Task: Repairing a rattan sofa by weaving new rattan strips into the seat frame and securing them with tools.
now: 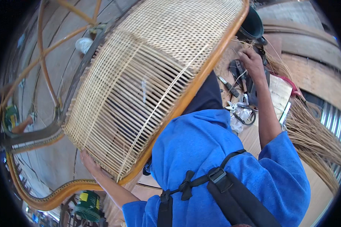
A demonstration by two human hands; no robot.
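Note:
A rattan chair frame (220,45) with a woven cane panel (178,22) leans across my lap. The panel is densely woven at its far end and along its left side; bare parallel canes (147,81) show in its middle. Two pale strands run crosswise over these canes. My left hand (88,162) rests against the panel's lower left edge, its fingers mostly hidden by the rim. To the right of the frame, my right hand (251,62) is raised with its fingers closed. Thin strands pass close to it, but what lies between the fingers is too small to make out.
Beneath my right hand lie dark-handled tools (238,75), and scissors (243,109) on a plastic bag (236,123). Bundles of long cane strands (310,132) spread at the right. A dark green bucket (252,24) stands beyond; another green bucket (88,206) is lower left.

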